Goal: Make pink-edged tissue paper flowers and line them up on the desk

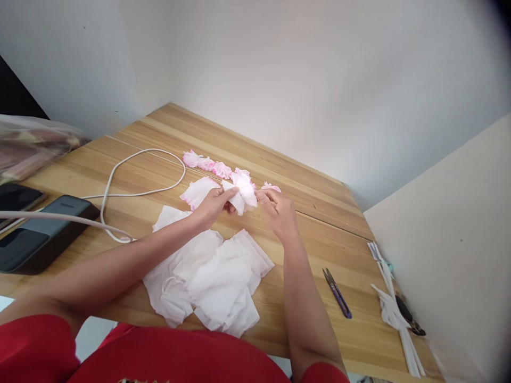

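Note:
My left hand [217, 205] is closed on a gathered piece of white tissue paper [245, 192], pinching its left side between thumb and fingers. My right hand [280, 210] is closed at the right edge of the same piece, fingertips pressed together there. Just behind lies a row of ruffled white tissue flowers with pink edges [221, 169]. A flat pink-edged tissue piece [198, 190] rests beyond my left hand, and a small pink-edged one [271, 186] shows behind my right. Nearer my body is a loose pile of white tissue sheets [215, 276].
Purple-handled thread snips [337, 293] lie right of my right forearm. White strips [393, 308] and a black-handled tool [409, 316] are at the table's right edge. On the left are a dark power bank-like box [43, 234], a phone [18, 197], a white cable [115, 170] and a plastic bag [35, 146].

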Motion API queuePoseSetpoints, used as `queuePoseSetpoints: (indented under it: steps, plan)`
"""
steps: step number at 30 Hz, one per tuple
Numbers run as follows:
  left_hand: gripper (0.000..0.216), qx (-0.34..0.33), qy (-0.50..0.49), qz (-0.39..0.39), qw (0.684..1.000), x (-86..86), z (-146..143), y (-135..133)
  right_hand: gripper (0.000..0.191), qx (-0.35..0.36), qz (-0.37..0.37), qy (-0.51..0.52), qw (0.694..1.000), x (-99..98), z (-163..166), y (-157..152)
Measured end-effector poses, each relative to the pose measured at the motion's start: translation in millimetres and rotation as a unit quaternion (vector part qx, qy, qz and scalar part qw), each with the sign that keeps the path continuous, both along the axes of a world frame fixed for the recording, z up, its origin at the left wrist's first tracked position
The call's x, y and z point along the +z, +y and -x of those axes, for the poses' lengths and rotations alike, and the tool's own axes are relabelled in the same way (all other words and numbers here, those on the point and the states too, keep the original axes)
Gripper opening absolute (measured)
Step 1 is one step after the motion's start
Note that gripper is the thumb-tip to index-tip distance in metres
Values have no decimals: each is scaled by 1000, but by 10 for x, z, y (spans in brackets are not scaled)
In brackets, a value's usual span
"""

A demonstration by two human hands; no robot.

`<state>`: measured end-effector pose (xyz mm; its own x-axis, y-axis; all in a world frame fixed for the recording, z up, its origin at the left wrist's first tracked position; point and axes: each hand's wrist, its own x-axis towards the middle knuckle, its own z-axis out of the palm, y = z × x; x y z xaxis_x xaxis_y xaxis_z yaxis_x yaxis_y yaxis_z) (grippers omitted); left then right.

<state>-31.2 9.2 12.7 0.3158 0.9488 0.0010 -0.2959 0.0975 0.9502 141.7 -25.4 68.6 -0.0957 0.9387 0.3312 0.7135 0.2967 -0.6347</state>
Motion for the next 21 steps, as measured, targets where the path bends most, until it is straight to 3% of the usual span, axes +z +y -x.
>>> queuePoseSetpoints:
  steps: [5, 8, 13, 16, 21]
  plan:
    - [44, 36, 124, -142, 981, -86, -42, -70, 33, -4, -11, -27, 1000, -49, 87, 17]
    - [43, 48, 154, -184, 970, -124, -40, -69, 33, -36, -12, 12, 999, -92, 62, 39]
    - [40, 36, 70, -124, 989, -92, 4, -18, 31, -50, -9, 87, 995, -116, 15, 56]
    - [42, 47, 12, -73, 996, -37, 19, -24, 31, -54, -9, 74, 996, -109, 40, 48]
    - [51, 30, -9, -58, 998, 80, 6, -114, 33, -46, -31, 26, 998, -127, 106, 39]
